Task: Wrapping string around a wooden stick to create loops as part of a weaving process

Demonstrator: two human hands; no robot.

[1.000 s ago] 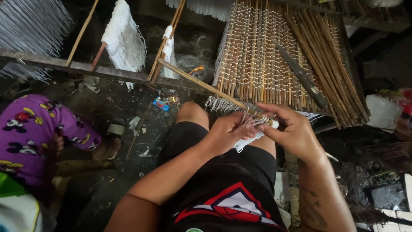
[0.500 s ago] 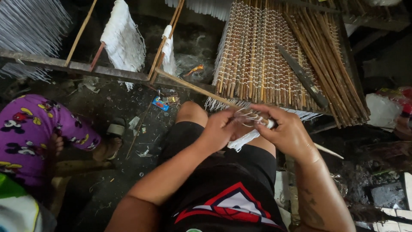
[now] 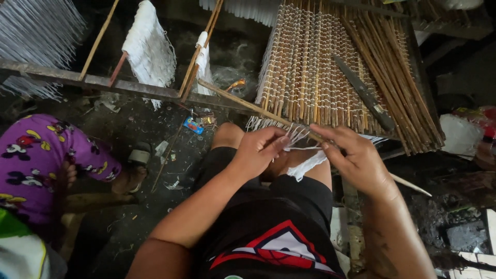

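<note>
1. both hands sit lower and nearer the lap than 1 second ago, so the tying has moved along the mat's edge.
2. left hand (image 3: 258, 150) and right hand (image 3: 356, 160) are close together, each pinching white threads (image 3: 299, 138) around a bamboo stick (image 3: 248, 104) at the woven mat (image 3: 330, 77).
3. the fingertips hide the knot; the threads blur.

Your forearms are bare, with no sleeves in view. Your left hand (image 3: 258, 152) and right hand (image 3: 356, 160) carry no gloves, rings or watch. You wear black shorts (image 3: 274, 206) bearing a red-outlined triangular emblem (image 3: 279, 248) with a white and grey centre. Dark tattoo markings show on your right forearm (image 3: 385, 248).
</note>
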